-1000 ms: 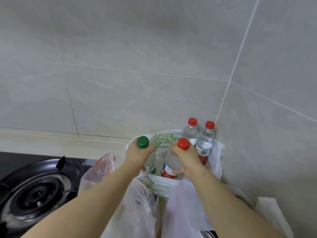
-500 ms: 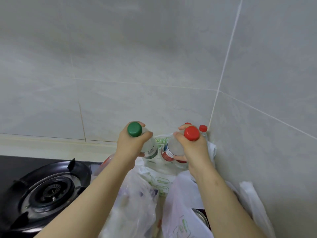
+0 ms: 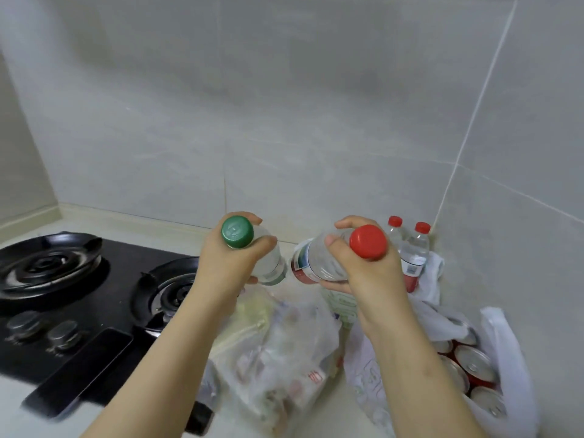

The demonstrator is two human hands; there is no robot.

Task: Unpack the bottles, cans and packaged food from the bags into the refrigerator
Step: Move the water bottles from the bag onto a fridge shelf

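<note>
Countertop (image 3: 151, 224): near bag (image 3: 508, 358) holds cans (image 3: 474, 365), rear bag (image 3: 433, 279) bottles (image 3: 415, 257).

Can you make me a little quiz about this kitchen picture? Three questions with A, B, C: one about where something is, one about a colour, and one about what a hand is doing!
1. Where are the cans?
A. In the white bag on the right
B. On a plate
C. Inside a drawer

2. What colour is the cap on the bottle in the left hand?
A. Red
B. Green
C. Blue

3. What is the right hand doing?
A. Lying flat and empty
B. Pointing at the wall
C. Gripping a red-capped bottle

Answers:
1 A: silver can tops show inside the open white bag.
2 B: the cap poking up from that fist is green.
3 C: its fingers and thumb curl round the clear bottle just below the red cap.
</note>
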